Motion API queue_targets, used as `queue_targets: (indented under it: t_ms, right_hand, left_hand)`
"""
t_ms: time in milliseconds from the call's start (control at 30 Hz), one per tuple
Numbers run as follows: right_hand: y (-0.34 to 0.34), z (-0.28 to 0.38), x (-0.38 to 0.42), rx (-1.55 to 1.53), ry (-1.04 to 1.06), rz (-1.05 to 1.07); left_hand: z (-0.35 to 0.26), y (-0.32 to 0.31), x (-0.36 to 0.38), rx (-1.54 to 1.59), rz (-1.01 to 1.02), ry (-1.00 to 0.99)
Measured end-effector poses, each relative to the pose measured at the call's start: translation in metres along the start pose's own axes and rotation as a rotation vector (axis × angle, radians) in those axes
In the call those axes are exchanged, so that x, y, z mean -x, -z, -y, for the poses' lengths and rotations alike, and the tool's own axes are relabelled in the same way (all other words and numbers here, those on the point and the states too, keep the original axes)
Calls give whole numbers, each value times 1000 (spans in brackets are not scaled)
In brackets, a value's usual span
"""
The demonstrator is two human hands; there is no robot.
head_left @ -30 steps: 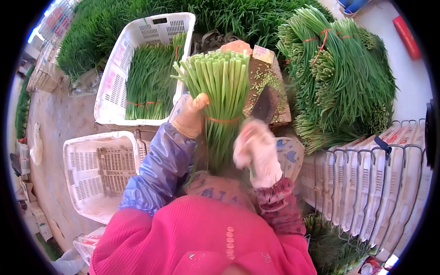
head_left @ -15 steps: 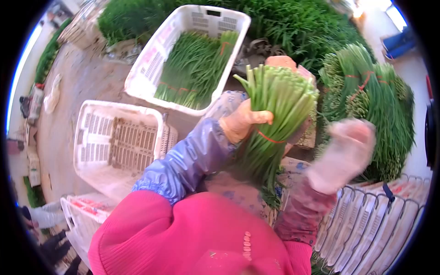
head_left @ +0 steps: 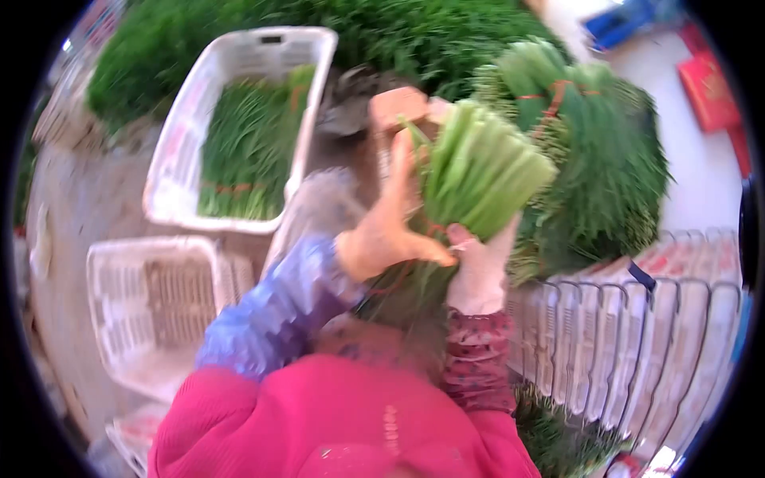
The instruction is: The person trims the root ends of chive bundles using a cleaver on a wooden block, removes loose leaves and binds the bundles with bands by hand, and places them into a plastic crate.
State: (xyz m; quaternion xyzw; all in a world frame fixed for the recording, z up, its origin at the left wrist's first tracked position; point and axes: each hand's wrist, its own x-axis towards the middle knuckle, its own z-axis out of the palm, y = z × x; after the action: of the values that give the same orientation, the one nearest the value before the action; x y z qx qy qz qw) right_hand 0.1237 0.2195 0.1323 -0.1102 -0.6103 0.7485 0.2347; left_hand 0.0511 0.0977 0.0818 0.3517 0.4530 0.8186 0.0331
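— What lies around the hands?

— A white crate (head_left: 179, 151) half filled with green stalks sits up and to the left, an empty white crate (head_left: 151, 307) below it. A big heap of tied green bundles (head_left: 594, 151) lies to the right, just behind the hands. A row of flat white packs in a wire rack (head_left: 637, 319) stands at lower right. A brownish block (head_left: 398, 107) shows just behind the held bunch.

— And the bunch itself?

— The bunch of green stalks (head_left: 478, 171) is held up in front of the chest, long axis tilted, cut ends pointing up and to the right, leafy tails hanging down towards the body.

— The grip?

— The left hand (head_left: 390, 231) wraps its fingers around the near side; the right hand (head_left: 478, 267) closes on it from below, at the red band. The picture is blurred.
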Motion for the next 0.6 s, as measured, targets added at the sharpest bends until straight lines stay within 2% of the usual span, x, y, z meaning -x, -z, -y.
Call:
queue_targets:
  t_ms: [67, 133, 200, 233, 267, 333, 367, 400, 467, 500, 533, 567, 600]
  right_hand:
    - [10, -14, -16, -13, -130, 99]
    - [4, -3, -24, -117, -155, 81]
    - [-19, -2, -22, 109, -260, 12]
    - [-22, 2, -23, 233, -266, 52]
    - [-24, -2, -25, 219, -260, 53]
    - [-26, -16, -29, 602, -59, 83]
    - [-25, -19, -26, 719, 168, 165]
    - [-24, -25, -19, 706, 176, 171]
    - [-26, -34, -6, 697, 118, 304]
    - [-27, -36, 1, 714, 91, 377]
    - [-28, -34, 6, 771, 71, 456]
    - [-28, -25, 8, 730, -208, 548]
    - [-27, -21, 4, 659, -346, 681]
  left_hand:
    - [-7, 4, 15, -4, 3, 161]
    - [3, -7, 16, -219, 97, 97]
    - [18, 8, 26, -160, 62, 185]
    - [21, 13, 27, -129, 50, 223]
    - [24, 17, 28, -98, 37, 261]
    - [11, 22, 23, 202, -74, 534]
    - [15, 33, 23, 318, -174, 424]
    - [3, 39, 15, 305, -175, 416]
    - [-31, 54, -7, 233, -325, 597]
    - [-33, 69, -13, 261, -306, 505]
    - [-53, 74, -26, 255, -381, 478]
    - [-51, 101, -33, 206, -342, 434]
    - [-70, 119, -43, 174, -365, 441]
